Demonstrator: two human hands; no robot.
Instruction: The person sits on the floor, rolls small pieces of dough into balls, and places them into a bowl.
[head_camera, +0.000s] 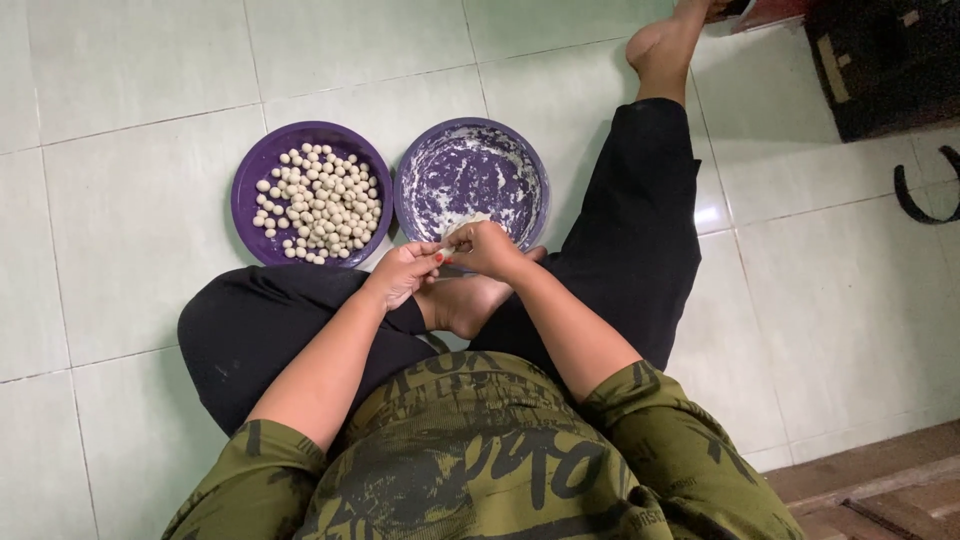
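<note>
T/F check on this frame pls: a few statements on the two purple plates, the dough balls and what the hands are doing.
1. The round purple plate on the left holds many small pale dough balls. True.
2. The round purple plate on the right is piled with balls. False: it holds no balls, only white floury smears.
3. Both hands meet over the near edge of the right plate, the left hand and right hand pinching a small pale piece of dough between them. True.
4. The plates sit on a wooden table. False: they rest on a pale tiled floor.
5. The two plates are stacked. False: they lie side by side.
</note>
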